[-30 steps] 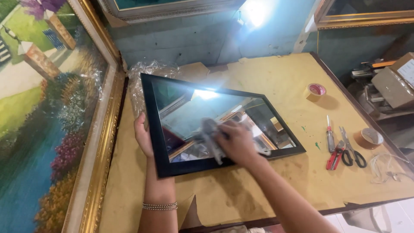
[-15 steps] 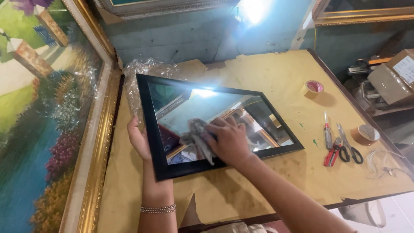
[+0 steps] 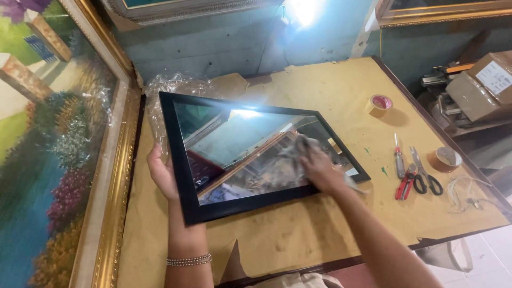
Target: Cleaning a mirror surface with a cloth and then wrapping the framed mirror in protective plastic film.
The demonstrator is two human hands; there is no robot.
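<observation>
A black-framed glass panel (image 3: 176,154) lies tilted on the brown workbench (image 3: 320,90), its glass reflecting the room. My left hand (image 3: 162,176) grips the frame's left edge, a bead bracelet on the wrist. My right hand (image 3: 319,169) presses a grey cloth (image 3: 298,146) flat against the glass near the frame's right corner.
A large gold-framed landscape painting (image 3: 58,138) leans along the left. Crumpled clear plastic (image 3: 176,85) lies behind the frame. A tape roll (image 3: 380,103), a second tape roll (image 3: 444,158), a screwdriver (image 3: 398,158), red pliers (image 3: 405,182) and scissors (image 3: 425,176) sit right. Cardboard boxes (image 3: 482,85) stand beyond the bench edge.
My right hand has slid the cloth across the glass toward the frame's right corner. My left hand still holds the left edge. The view has shifted slightly.
</observation>
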